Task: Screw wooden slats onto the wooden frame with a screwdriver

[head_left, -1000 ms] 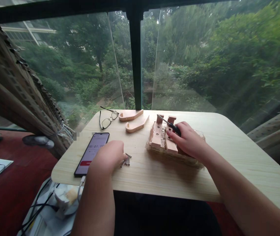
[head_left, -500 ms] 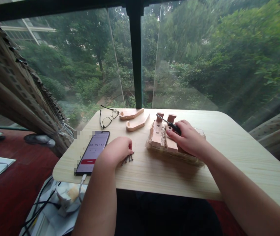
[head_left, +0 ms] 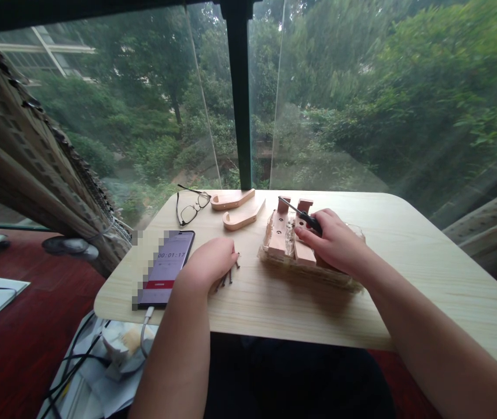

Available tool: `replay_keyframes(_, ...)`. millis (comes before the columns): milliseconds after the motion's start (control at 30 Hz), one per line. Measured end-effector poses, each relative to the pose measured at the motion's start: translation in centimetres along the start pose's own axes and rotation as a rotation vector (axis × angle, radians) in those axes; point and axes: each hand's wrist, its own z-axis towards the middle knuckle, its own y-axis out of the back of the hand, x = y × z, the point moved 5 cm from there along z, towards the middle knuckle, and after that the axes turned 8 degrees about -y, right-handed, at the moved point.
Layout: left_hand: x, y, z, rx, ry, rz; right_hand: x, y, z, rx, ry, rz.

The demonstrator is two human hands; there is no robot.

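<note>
Metal screws (head_left: 230, 277) lie beside the left grip (head_left: 214, 257), closure unclear; right grip (head_left: 330, 237) clasps screwdriver (head_left: 312, 222).

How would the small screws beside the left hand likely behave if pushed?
The screws look slim and metallic, so they are probably stiff and light. Their narrow, rod-like shanks suggest they may roll on the flat tabletop. Since several lie close together by the left hand, one push would likely scatter more than one.
</note>
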Motion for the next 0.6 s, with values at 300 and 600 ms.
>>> replay_keyframes(300, -0.5, 0.3, 0.1, -0.055, 0.008, -0.056, 0.2, 0.0, -0.1, 0.019, -0.012, 0.02)
replay_keyframes(600, -1.1, 0.4, 0.2, -0.069, 0.007, -0.004, 0.2, 0.0, -0.2, 0.031, 0.002, 0.016)
